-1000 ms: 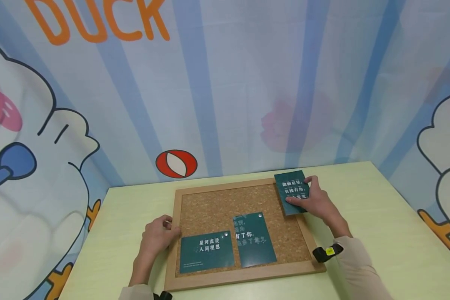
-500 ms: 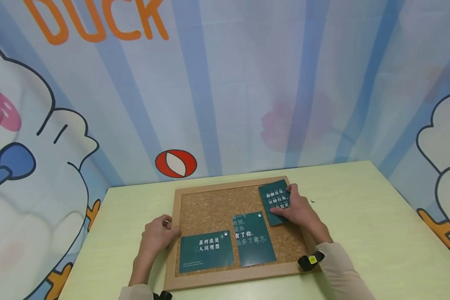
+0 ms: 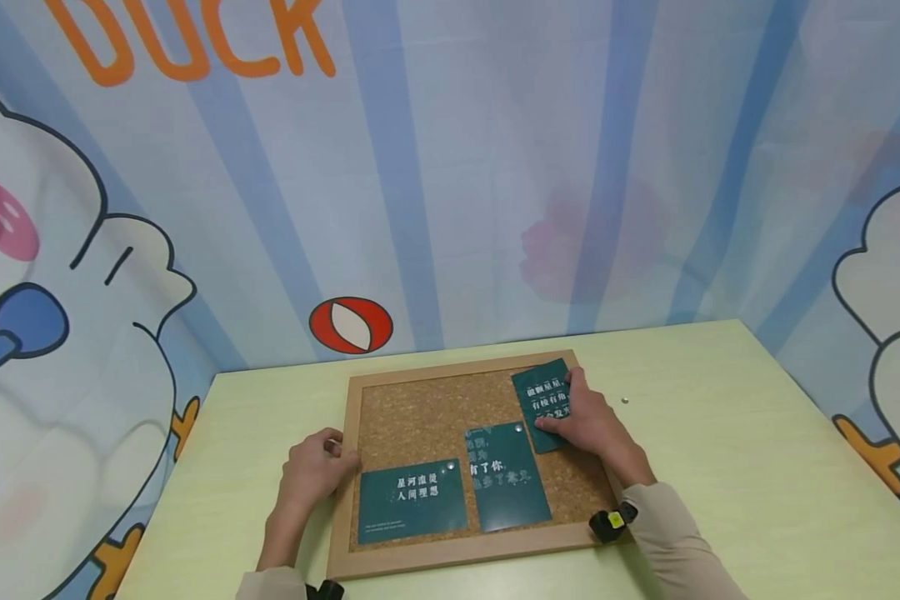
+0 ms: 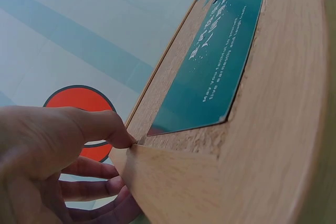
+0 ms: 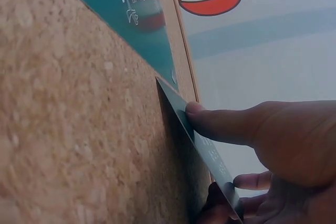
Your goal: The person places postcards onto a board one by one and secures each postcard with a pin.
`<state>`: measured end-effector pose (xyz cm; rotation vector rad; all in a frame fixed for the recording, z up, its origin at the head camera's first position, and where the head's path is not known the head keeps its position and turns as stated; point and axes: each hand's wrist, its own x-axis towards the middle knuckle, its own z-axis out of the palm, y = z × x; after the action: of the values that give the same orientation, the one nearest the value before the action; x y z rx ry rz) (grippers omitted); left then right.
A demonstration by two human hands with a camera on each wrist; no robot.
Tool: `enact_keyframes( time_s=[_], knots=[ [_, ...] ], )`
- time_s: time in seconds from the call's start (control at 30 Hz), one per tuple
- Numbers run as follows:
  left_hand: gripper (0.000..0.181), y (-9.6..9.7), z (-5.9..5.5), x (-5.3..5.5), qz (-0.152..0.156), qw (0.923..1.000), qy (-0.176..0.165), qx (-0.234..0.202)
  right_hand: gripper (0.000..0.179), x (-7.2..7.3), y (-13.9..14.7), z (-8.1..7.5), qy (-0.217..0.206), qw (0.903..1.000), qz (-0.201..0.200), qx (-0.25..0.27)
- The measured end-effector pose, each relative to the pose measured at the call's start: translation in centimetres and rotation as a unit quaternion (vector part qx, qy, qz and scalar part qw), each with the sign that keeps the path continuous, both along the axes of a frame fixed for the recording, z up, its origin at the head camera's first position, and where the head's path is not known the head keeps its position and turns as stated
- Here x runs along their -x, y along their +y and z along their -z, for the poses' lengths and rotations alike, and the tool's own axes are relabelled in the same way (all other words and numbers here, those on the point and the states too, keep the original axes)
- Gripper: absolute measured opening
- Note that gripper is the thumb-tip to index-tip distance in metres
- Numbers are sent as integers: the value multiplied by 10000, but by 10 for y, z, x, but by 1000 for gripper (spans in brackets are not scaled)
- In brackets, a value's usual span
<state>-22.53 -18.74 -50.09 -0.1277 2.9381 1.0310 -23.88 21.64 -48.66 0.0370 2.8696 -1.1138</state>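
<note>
At its upper right corner, a wood-framed corkboard has a dark green card with white lettering over it. My right hand holds this card by its right edge, thumb on the printed face and fingers at the edge. Seen from the right wrist, the card tilts away from the cork, with a shadow below. My left hand grips the board's left frame, its thumb on top and fingers along the outer side. Two more green cards lie on the cork, one wide and one tall.
Each of the two lower cards has a small pin near its top right corner. A small shiny pin lies on the pale yellow table, right of the board. A printed fabric backdrop stands behind the table.
My right hand has carried the green card left and slightly down, from over the frame's right corner to over the cork. The loose pin has come into view. My left hand keeps its place.
</note>
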Motion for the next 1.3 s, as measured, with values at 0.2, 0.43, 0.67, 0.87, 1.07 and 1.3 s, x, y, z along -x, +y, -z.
enact_keyframes(
  time_s=[0.2, 0.43, 0.67, 0.87, 1.07, 1.3],
  knots=[
    [46, 0, 0, 0, -6, 10000, -50, -7, 84, 0, -3, 0, 47, 9989, -24, -458],
    [46, 0, -1, -1, -30, 10000, -89, -3, 87, -4, -5, -3, -83, 9954, -21, -958],
    [45, 0, -2, -1, -32, 9999, -111, -43, 84, -6, -9, -3, 48, 9911, -5, -1328],
    [44, 0, -3, -1, -26, 9999, -124, -46, 79, -7, -8, 2, 253, 9877, -3, -1542],
    [46, 0, -3, 0, -42, 9999, -133, -34, 75, -11, -9, 1, 318, 9864, 21, -1614],
    [47, 0, -4, -1, -36, 9999, -109, -55, 78, -11, -9, 2, 266, 9854, 74, -1681]
  ],
)
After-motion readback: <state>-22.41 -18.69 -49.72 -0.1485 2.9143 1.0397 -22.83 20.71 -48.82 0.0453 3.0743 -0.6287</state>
